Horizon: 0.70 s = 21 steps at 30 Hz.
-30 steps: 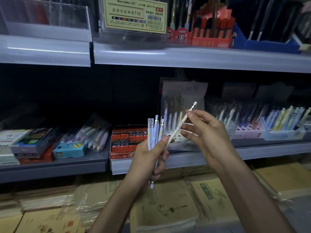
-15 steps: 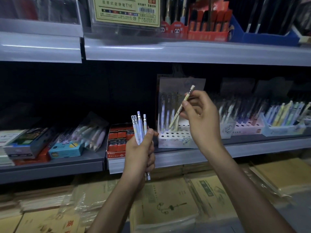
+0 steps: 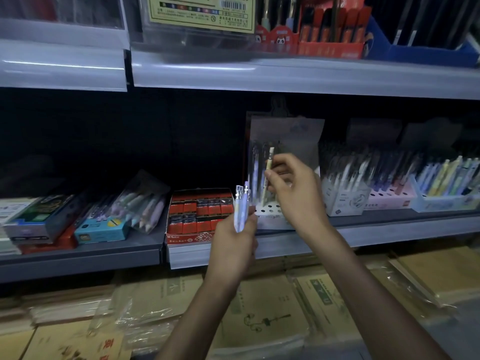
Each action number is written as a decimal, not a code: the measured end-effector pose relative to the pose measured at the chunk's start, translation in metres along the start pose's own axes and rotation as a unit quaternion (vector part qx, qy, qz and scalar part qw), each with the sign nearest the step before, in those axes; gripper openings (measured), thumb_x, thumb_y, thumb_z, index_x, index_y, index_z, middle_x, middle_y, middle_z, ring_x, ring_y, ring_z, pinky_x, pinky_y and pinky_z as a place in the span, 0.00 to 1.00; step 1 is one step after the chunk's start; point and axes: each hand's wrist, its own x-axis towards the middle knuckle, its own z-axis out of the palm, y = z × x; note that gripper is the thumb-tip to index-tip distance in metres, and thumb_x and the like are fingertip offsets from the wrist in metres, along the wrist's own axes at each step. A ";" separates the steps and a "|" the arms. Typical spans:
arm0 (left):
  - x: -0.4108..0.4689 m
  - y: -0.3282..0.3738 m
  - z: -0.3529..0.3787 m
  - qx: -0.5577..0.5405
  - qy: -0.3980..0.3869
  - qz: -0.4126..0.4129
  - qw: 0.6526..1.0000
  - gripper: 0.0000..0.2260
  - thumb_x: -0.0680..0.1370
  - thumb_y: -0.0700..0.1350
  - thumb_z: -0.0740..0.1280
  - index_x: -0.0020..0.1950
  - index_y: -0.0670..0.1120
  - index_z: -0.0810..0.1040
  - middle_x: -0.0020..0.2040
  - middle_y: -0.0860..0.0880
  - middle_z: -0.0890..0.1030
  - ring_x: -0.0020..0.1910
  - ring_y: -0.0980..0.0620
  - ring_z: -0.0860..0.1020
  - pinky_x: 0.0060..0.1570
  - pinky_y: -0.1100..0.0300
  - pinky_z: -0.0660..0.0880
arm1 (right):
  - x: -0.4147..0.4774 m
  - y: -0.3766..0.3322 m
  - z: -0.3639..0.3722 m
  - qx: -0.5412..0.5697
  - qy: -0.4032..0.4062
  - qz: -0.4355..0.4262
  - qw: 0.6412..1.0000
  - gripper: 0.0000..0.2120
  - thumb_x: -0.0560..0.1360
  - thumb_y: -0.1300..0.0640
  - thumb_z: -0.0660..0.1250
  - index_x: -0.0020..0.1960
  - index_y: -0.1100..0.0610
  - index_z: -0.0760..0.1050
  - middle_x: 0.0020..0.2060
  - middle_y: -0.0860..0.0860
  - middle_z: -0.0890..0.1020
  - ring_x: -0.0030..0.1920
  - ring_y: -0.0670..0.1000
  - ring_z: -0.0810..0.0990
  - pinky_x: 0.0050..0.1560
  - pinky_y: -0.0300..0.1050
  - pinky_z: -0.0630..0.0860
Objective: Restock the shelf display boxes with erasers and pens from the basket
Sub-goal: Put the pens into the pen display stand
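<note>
While the right hand (image 3: 293, 193) pinches one pale pen (image 3: 270, 158) between thumb and fingertips, nearly upright with its tip down, the step looks to be seating that pen in the white box (image 3: 268, 212) just under the hand. Done well, I judge, it means picking a free hole first, keeping the pen close to vertical, and lowering it straight until the tip bottoms out. Letting go early could tip it against the few pens standing just behind the fingers. Whether the tip already sits in a hole cannot be told, as the picture is blurred there. Just left of and below that hand, the left hand (image 3: 233, 245) curls round a bundle (image 3: 240, 207) of several more pale pens, heads up, close to the box's front corner. It is best kept clear so the right hand has room. Farther left sits a red eraser box (image 3: 200, 211), nearly full. To the right, fuller pen boxes (image 3: 345, 198) line the shelf (image 3: 402, 228). No basket is in view.
</note>
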 end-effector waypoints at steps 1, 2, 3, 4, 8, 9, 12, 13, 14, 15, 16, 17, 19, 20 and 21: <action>0.000 -0.002 0.002 0.021 0.001 0.014 1.000 0.08 0.84 0.45 0.64 0.59 0.51 0.81 0.30 0.46 0.66 0.24 0.53 0.62 0.25 0.61 0.60 | 0.001 0.001 0.002 -0.006 0.001 0.003 1.000 0.05 0.80 0.58 0.69 0.55 0.52 0.81 0.43 0.44 0.83 0.46 0.47 0.83 0.47 0.54 0.84; 0.001 -0.005 0.003 0.046 0.002 0.028 0.999 0.07 0.84 0.45 0.64 0.57 0.51 0.82 0.30 0.45 0.67 0.25 0.52 0.63 0.26 0.59 0.60 | 0.001 0.003 0.003 -0.016 0.003 0.006 1.000 0.04 0.80 0.58 0.69 0.54 0.52 0.81 0.43 0.44 0.83 0.46 0.46 0.83 0.47 0.53 0.84; 0.001 -0.008 0.004 0.074 0.004 0.042 0.996 0.07 0.84 0.46 0.64 0.54 0.48 0.82 0.30 0.46 0.67 0.26 0.51 0.63 0.28 0.56 0.61 | 0.002 0.005 0.004 -0.026 0.004 0.009 1.000 0.04 0.80 0.57 0.70 0.54 0.53 0.82 0.42 0.44 0.84 0.45 0.45 0.83 0.47 0.53 0.84; 0.001 -0.009 0.004 0.106 0.007 0.057 0.993 0.08 0.84 0.47 0.63 0.53 0.45 0.81 0.30 0.47 0.68 0.27 0.51 0.64 0.29 0.54 0.62 | 0.002 0.008 0.006 -0.034 0.007 0.013 0.999 0.04 0.80 0.56 0.70 0.54 0.54 0.83 0.42 0.45 0.84 0.45 0.45 0.84 0.47 0.53 0.84; 0.000 -0.010 0.005 0.195 0.009 0.097 0.976 0.11 0.84 0.49 0.62 0.49 0.44 0.78 0.29 0.52 0.67 0.29 0.51 0.64 0.31 0.54 0.63 | 0.001 0.010 0.006 -0.037 0.017 0.029 0.999 0.06 0.78 0.56 0.72 0.54 0.56 0.84 0.43 0.45 0.86 0.45 0.44 0.84 0.48 0.51 0.84; -0.001 -0.009 0.004 0.213 0.009 0.103 0.972 0.11 0.84 0.49 0.61 0.47 0.45 0.78 0.28 0.53 0.67 0.28 0.52 0.64 0.30 0.55 0.63 | -0.003 0.010 0.004 -0.046 0.019 0.032 0.998 0.07 0.78 0.56 0.72 0.54 0.56 0.84 0.43 0.45 0.86 0.45 0.43 0.84 0.49 0.48 0.84; -0.003 -0.008 0.003 0.239 0.011 0.115 0.964 0.10 0.85 0.48 0.62 0.46 0.50 0.79 0.26 0.55 0.67 0.25 0.56 0.64 0.26 0.62 0.61 | -0.028 0.017 -0.008 -0.132 0.006 0.024 0.991 0.07 0.80 0.58 0.69 0.56 0.55 0.83 0.46 0.45 0.85 0.47 0.43 0.82 0.52 0.43 0.81; -0.003 -0.007 0.002 0.244 0.012 0.117 0.963 0.10 0.85 0.48 0.62 0.47 0.51 0.79 0.26 0.55 0.68 0.25 0.57 0.64 0.26 0.63 0.61 | -0.038 0.021 -0.013 -0.182 -0.011 -0.006 0.983 0.09 0.80 0.62 0.67 0.57 0.55 0.83 0.48 0.46 0.84 0.50 0.44 0.81 0.54 0.43 0.79; -0.003 -0.007 0.003 0.248 0.012 0.123 0.961 0.09 0.85 0.48 0.62 0.48 0.52 0.79 0.26 0.55 0.68 0.25 0.57 0.65 0.26 0.63 0.62 | -0.048 0.025 -0.017 -0.232 -0.038 -0.047 0.971 0.12 0.78 0.65 0.65 0.57 0.56 0.83 0.50 0.47 0.83 0.52 0.47 0.80 0.56 0.45 0.78; -0.003 -0.007 0.003 0.252 0.009 0.131 0.959 0.09 0.85 0.48 0.62 0.48 0.52 0.79 0.27 0.55 0.69 0.26 0.57 0.65 0.26 0.63 0.62 | -0.055 0.027 -0.020 -0.275 -0.067 -0.084 0.956 0.14 0.76 0.68 0.64 0.57 0.57 0.83 0.51 0.49 0.82 0.55 0.50 0.79 0.58 0.46 0.77; -0.003 -0.007 0.004 0.254 0.008 0.138 0.957 0.09 0.84 0.48 0.62 0.47 0.52 0.79 0.28 0.54 0.69 0.27 0.57 0.66 0.27 0.63 0.63 | -0.060 0.029 -0.022 -0.305 -0.089 -0.109 0.942 0.16 0.74 0.69 0.64 0.58 0.59 0.83 0.52 0.50 0.82 0.56 0.51 0.77 0.58 0.47 0.77; -0.004 -0.007 0.005 0.255 0.010 0.143 0.956 0.09 0.84 0.48 0.62 0.47 0.52 0.78 0.28 0.54 0.70 0.27 0.56 0.67 0.28 0.63 0.63 | -0.063 0.029 -0.024 -0.324 -0.101 -0.120 0.933 0.17 0.73 0.70 0.64 0.58 0.59 0.83 0.52 0.50 0.81 0.57 0.52 0.76 0.58 0.48 0.77; -0.008 -0.006 0.008 0.243 0.012 0.145 0.959 0.10 0.84 0.49 0.62 0.44 0.52 0.76 0.29 0.54 0.70 0.28 0.57 0.66 0.29 0.62 0.64 | -0.065 0.028 -0.029 -0.329 -0.105 -0.122 0.930 0.17 0.73 0.69 0.64 0.58 0.59 0.82 0.52 0.50 0.81 0.57 0.52 0.76 0.57 0.47 0.77; -0.009 -0.007 0.008 0.232 0.011 0.140 0.963 0.11 0.84 0.49 0.62 0.42 0.52 0.75 0.28 0.54 0.70 0.28 0.56 0.66 0.30 0.60 0.64 | -0.066 0.028 -0.030 -0.323 -0.106 -0.123 0.932 0.16 0.73 0.69 0.64 0.57 0.59 0.83 0.52 0.50 0.81 0.56 0.52 0.76 0.57 0.48 0.77; -0.009 -0.008 0.009 0.220 0.009 0.131 0.967 0.12 0.84 0.50 0.63 0.42 0.51 0.74 0.28 0.54 0.69 0.28 0.55 0.66 0.31 0.59 0.64 | -0.066 0.028 -0.032 -0.317 -0.108 -0.124 0.934 0.16 0.73 0.69 0.63 0.57 0.59 0.83 0.51 0.50 0.81 0.56 0.52 0.76 0.57 0.48 0.77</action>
